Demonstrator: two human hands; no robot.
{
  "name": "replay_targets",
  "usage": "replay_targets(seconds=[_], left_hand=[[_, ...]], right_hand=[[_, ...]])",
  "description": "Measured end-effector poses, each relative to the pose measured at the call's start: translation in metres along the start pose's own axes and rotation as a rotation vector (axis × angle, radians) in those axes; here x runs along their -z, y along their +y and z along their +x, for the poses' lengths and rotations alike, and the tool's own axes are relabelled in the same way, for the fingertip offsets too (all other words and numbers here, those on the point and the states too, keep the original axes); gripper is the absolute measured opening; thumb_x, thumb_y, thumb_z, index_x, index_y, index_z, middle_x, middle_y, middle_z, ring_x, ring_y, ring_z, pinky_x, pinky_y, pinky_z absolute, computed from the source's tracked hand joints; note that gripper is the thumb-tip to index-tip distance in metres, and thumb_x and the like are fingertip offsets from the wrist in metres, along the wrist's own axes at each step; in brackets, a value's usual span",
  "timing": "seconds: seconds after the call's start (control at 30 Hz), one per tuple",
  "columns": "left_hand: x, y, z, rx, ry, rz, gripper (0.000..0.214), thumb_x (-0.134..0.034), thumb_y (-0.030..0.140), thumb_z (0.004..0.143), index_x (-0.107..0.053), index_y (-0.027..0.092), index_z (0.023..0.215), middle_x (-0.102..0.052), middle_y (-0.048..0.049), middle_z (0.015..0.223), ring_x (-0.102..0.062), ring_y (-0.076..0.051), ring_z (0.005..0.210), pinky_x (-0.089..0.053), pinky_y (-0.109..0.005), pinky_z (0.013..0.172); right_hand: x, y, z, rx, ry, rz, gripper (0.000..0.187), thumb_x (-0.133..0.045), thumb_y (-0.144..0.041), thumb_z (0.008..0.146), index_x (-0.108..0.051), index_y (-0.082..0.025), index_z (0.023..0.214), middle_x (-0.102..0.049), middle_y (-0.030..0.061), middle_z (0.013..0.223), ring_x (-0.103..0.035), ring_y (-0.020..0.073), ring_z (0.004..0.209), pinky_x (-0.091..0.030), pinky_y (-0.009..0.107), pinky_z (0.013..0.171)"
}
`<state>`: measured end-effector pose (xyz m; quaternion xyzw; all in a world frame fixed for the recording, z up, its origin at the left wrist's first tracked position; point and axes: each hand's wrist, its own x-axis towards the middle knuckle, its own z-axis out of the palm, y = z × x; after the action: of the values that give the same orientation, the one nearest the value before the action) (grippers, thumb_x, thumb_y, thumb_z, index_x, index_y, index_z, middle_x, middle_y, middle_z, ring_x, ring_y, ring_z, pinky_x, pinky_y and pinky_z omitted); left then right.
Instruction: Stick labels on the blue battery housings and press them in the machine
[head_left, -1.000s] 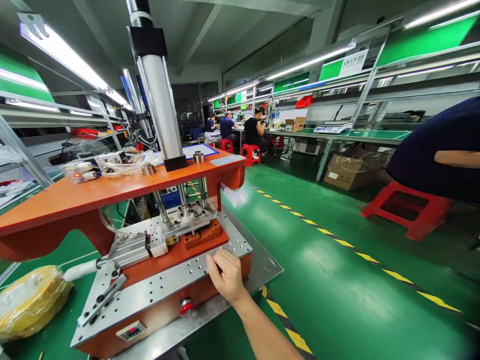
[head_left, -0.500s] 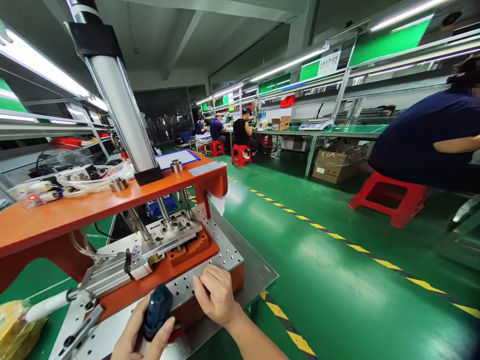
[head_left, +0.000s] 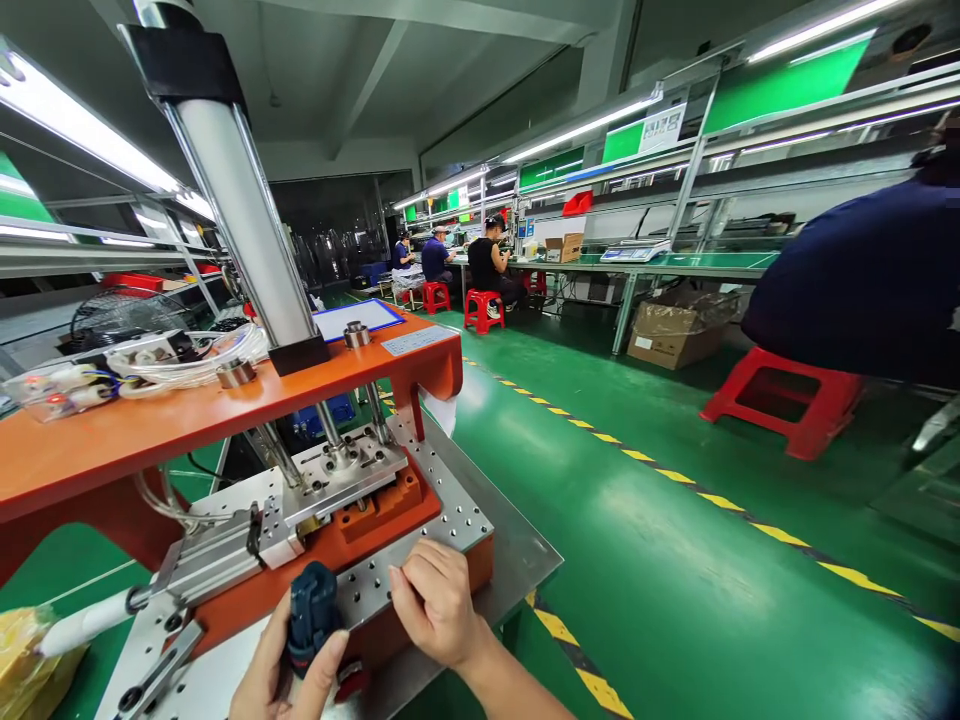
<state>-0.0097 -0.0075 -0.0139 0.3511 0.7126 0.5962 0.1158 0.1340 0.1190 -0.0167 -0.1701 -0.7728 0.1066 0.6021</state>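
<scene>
My left hand (head_left: 289, 665) grips a dark blue, rounded plastic part (head_left: 312, 610) between thumb and fingers, at the front edge of the press. My right hand (head_left: 439, 605) is curled closed over the front corner of the drilled metal plate (head_left: 465, 515); whatever its fingers may hold is hidden. Just beyond both hands is the orange press (head_left: 360, 380), with a tall silver cylinder (head_left: 232, 190) on top. Under its steel ram plate (head_left: 349, 480) sits an orange stepped block (head_left: 382, 505). Partly behind my left hand shows a red button (head_left: 352, 682).
A white-tipped rod (head_left: 86, 625) sticks out at left beside a yellow wrapped bundle (head_left: 37, 650). A person in dark blue (head_left: 862, 280) sits on a red stool (head_left: 787, 400) at right. Striped tape (head_left: 637, 455) crosses the green floor. Several people sit at the far benches.
The blue part has turned slightly in my left hand, and its top looks different. My right hand stays closed in nearly the same place. The seated person at right has shifted a little.
</scene>
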Motion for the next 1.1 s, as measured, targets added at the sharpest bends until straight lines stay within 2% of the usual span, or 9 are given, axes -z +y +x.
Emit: replay_targets(seconds=[0.2,0.37,0.53,0.6,0.67,0.73,0.8,0.97,1.1], left_hand=[[0.007,0.002,0.004,0.031,-0.079,-0.015,0.073,-0.074,0.065,0.072,-0.064,0.02,0.128,-0.071,-0.0088,0.13,-0.061,-0.035,0.127,-0.041,-0.045,0.116],[0.014,0.001,0.008,0.039,-0.153,0.019,0.075,-0.08,0.063,0.065,-0.067,0.021,0.126,-0.07,-0.0108,0.13,-0.06,-0.037,0.127,-0.043,-0.05,0.114],[0.012,0.009,0.008,-0.022,-0.202,0.028,0.068,-0.075,0.058,0.076,-0.064,0.021,0.132,-0.071,-0.0107,0.129,-0.064,-0.033,0.123,-0.048,-0.047,0.11],[0.012,0.016,0.008,-0.063,-0.224,0.067,0.064,-0.075,0.056,0.078,-0.065,0.021,0.13,-0.072,-0.0107,0.127,-0.065,-0.032,0.121,-0.05,-0.046,0.107],[0.013,0.024,0.01,-0.137,-0.243,0.111,0.058,-0.074,0.054,0.08,-0.066,0.021,0.128,-0.072,-0.0107,0.127,-0.066,-0.032,0.12,-0.052,-0.046,0.105],[0.018,0.034,0.013,-0.242,-0.273,0.173,0.05,-0.072,0.051,0.083,-0.068,0.023,0.125,-0.071,-0.0104,0.126,-0.066,-0.031,0.12,-0.053,-0.044,0.104],[0.025,0.042,0.017,-0.341,-0.318,0.252,0.045,-0.071,0.047,0.085,-0.068,0.025,0.124,-0.07,-0.0101,0.125,-0.066,-0.029,0.119,-0.055,-0.041,0.101],[0.028,0.056,0.041,-0.425,-0.312,0.363,0.047,-0.073,0.046,0.083,-0.065,0.026,0.125,-0.073,-0.0073,0.125,-0.07,-0.028,0.115,-0.057,-0.038,0.097],[0.002,0.076,0.078,-0.45,-0.38,0.444,0.046,-0.075,0.041,0.083,-0.066,0.025,0.124,-0.074,-0.0072,0.125,-0.071,-0.029,0.113,-0.057,-0.037,0.093]], right_hand=[[-0.002,-0.002,0.003,0.018,0.029,-0.029,0.036,-0.049,-0.013,0.095,-0.035,-0.024,0.063,-0.039,-0.0031,0.057,-0.034,0.0139,0.053,-0.026,0.032,0.054],[0.012,-0.008,0.008,-0.079,-0.075,0.015,0.038,-0.049,-0.016,0.098,-0.04,-0.023,0.062,-0.043,-0.0035,0.056,-0.041,0.0127,0.053,-0.031,0.03,0.055],[0.041,0.012,0.059,-0.141,-0.191,0.019,0.02,-0.057,-0.02,0.098,-0.063,-0.02,0.08,-0.062,0.0007,0.074,-0.058,0.0152,0.071,-0.044,0.028,0.069],[0.041,0.03,0.091,-0.089,-0.329,-0.042,0.011,-0.062,-0.017,0.094,-0.069,-0.019,0.101,-0.07,0.0078,0.102,-0.063,0.0221,0.099,-0.047,0.034,0.088],[0.033,0.048,0.12,-0.044,-0.633,-0.094,0.025,-0.07,-0.015,0.086,-0.069,-0.018,0.111,-0.069,0.0106,0.115,-0.06,0.0269,0.11,-0.046,0.041,0.098],[0.019,0.064,0.142,-0.014,-0.868,-0.083,0.034,-0.078,-0.015,0.077,-0.07,-0.018,0.11,-0.071,0.009,0.111,-0.062,0.0271,0.108,-0.048,0.041,0.098],[0.005,0.074,0.154,0.004,-0.96,-0.061,0.036,-0.084,-0.016,0.07,-0.071,-0.017,0.103,-0.072,0.0075,0.103,-0.064,0.0274,0.103,-0.051,0.04,0.094],[-0.004,0.077,0.154,-0.007,-0.912,-0.053,0.03,-0.083,-0.016,0.074,-0.069,-0.015,0.101,-0.071,0.0112,0.103,-0.065,0.0299,0.106,-0.052,0.043,0.093],[0.02,0.07,0.127,-0.056,-0.591,-0.035,0.036,-0.061,-0.015,0.092,-0.058,-0.016,0.127,-0.062,0.0159,0.128,-0.058,0.0296,0.122,-0.048,0.05,0.105]])
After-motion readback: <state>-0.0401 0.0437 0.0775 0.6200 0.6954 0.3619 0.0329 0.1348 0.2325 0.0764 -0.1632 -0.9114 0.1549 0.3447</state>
